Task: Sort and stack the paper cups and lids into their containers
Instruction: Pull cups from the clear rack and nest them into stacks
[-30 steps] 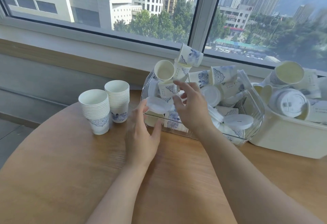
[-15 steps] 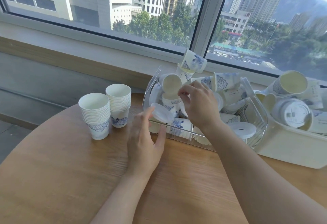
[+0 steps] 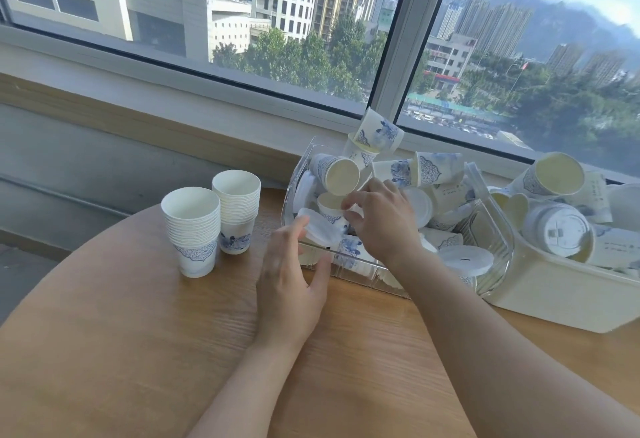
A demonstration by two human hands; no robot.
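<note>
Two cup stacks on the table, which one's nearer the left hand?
The far stack, the one closer to the clear bin. It stands right of the near stack, so it is less far from the left hand.

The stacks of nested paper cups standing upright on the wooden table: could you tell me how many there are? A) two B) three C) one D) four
A: two stacks of nested cups stand side by side on the table, left of the clear bin.

Two cup stacks (image 3: 211,229) stand left of the clear bin (image 3: 491,229) on the table (image 3: 138,351).
</note>
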